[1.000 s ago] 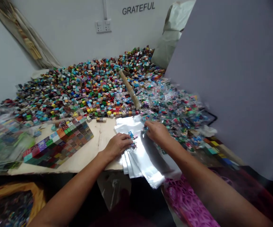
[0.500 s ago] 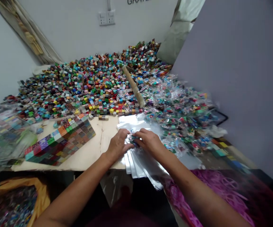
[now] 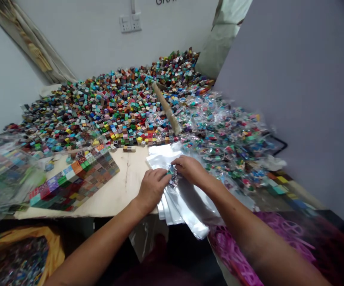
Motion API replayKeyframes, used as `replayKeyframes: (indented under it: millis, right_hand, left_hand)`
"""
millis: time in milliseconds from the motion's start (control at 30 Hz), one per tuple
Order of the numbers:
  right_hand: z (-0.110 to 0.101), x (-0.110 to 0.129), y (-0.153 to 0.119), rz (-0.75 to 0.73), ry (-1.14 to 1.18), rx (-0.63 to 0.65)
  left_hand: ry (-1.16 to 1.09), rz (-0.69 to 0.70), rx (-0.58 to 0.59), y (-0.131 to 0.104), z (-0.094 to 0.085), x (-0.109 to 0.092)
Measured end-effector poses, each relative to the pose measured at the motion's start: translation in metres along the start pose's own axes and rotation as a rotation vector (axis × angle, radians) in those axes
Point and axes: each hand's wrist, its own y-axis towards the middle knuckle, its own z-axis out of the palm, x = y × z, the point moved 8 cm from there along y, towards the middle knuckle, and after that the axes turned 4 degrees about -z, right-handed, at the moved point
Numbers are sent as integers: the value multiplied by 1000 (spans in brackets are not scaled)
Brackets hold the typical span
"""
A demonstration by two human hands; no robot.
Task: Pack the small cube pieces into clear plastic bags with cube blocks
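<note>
A small clear packet with coloured bits (image 3: 173, 176) lies between my hands, over a fanned stack of clear plastic bags (image 3: 190, 217). My left hand (image 3: 154, 186) is closed at the packet's left side, thumb and fingers drawn together. My right hand (image 3: 188, 169) pinches its upper right side with bent fingers. The bits inside are too small to make out. Left of my hands, on the pale board (image 3: 124, 186), sits a block of many coloured cubes (image 3: 79, 176) in clear wrap.
A big heap of loose coloured cubes (image 3: 100, 107) covers the back. A wooden stick (image 3: 167, 109) lies on it. Filled clear packets (image 3: 219, 131) pile up at right. Below are a yellow sack (image 3: 57, 250) and pink strips (image 3: 234, 254). A purple panel (image 3: 303, 99) stands at right.
My left hand has shifted slightly down and has turned, its back now more to the camera. My right hand has moved slightly up and right. The packet shows more between them.
</note>
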Motion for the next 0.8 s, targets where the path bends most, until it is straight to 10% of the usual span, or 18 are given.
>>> replayKeyframes:
  millis: [333,567,800]
  right_hand:
    - [-3,11,-29,28,-73,-22]
    - [-47,-24,12,138,-287,-138]
    - [-36,-36,20,78,-324,-151]
  left_hand:
    - [-28,117,-10,7,-2,-9]
    - [-17,152,1,7,1,-11]
    - [-5,161,-119,3,-8,-14]
